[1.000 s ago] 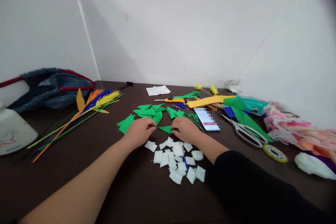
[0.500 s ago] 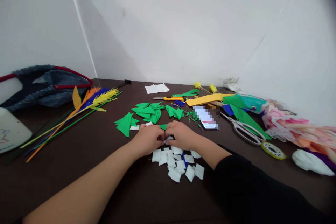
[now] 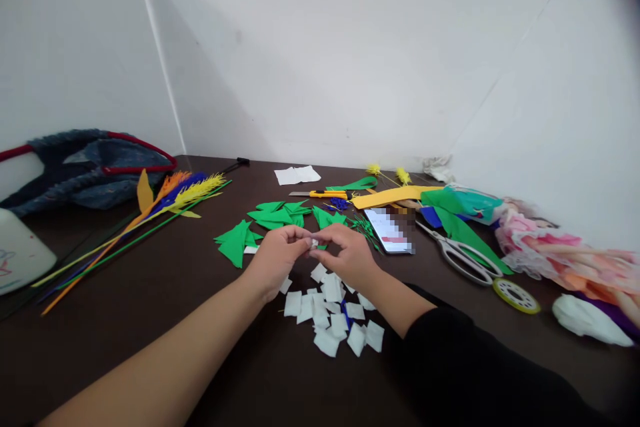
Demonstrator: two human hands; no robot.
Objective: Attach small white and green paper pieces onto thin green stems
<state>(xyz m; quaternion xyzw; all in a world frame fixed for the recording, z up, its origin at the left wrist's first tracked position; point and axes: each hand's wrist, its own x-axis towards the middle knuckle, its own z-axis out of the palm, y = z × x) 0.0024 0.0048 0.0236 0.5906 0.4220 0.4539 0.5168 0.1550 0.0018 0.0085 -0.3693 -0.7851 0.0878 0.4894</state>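
Between the fingertips of my left hand (image 3: 280, 255) and my right hand (image 3: 347, 255) is a small crumpled piece of white tissue (image 3: 314, 244). Both hands pinch it, a little above the table. Below them lies a loose scatter of white tissue squares (image 3: 320, 310), with a bit of blue (image 3: 346, 313) showing among them. Just beyond my fingers are green paper leaves (image 3: 280, 215), and another group of green pieces (image 3: 234, 243) lies left of my left hand. Thin green stems (image 3: 367, 230) lie past my right hand, beside a phone (image 3: 390, 230).
A yellow utility knife (image 3: 330, 194) with its blade out lies behind the leaves. Scissors (image 3: 465, 261), a roll of tape (image 3: 516, 296) and dolls (image 3: 550, 240) are on the right. Colored paper stalks (image 3: 145, 213) and a denim bag (image 3: 90, 167) occupy the left. The wall (image 3: 320, 67) rises behind the table.
Both hands have lifted slightly from the table with the tissue between their fingertips. The fingers have opened out of their earlier tight bunch. The view has shifted a little.
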